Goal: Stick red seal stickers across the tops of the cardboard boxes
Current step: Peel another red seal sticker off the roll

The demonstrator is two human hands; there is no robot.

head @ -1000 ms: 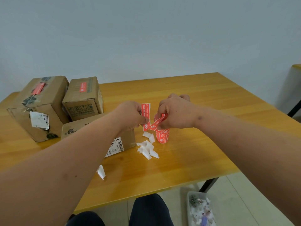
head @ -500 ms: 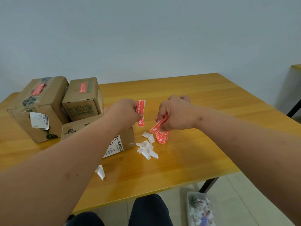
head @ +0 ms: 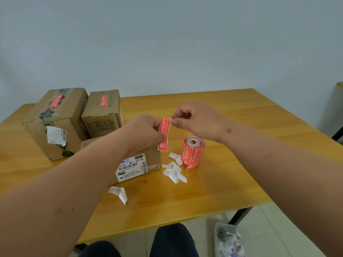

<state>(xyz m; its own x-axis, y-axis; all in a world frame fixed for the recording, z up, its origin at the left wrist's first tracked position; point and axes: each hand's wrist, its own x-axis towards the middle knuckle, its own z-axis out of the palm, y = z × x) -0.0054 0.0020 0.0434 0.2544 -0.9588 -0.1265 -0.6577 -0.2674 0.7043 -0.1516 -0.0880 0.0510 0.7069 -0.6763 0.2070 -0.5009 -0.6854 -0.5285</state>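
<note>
Above the middle of the surface [head: 222, 112], we hold one red paper seal sticker [head: 164, 133] upright between both hands. Our left hand [head: 146, 132] has its grip closed on the sticker's lower half, fingers curled round it; our right hand [head: 194, 119] pinches the top corner between thumb and forefinger, a narrow grip. Whether the white backing is already off we cannot tell.

We judge the strip nearly weightless, limp and easily creased, with a tacky face once bared. It is best taken by its ends or edges, kept taut so it does not fold onto itself or cling to our fingers.

Just beside it, under the right wrist, the red roll of seal stickers [head: 193, 153] stands on end. White peeled backing scraps [head: 174, 171] lie next to the roll, with another scrap [head: 119, 193] nearer the front edge.

Below the left hand sits a small brown cardboard box with a white barcode label [head: 133, 167], its top mostly hidden by the arm; it looks like the next to seal. Toward the far left corner, two brown cardboard boxes [head: 61, 117] [head: 104, 112] already carry red seals on top.
</note>
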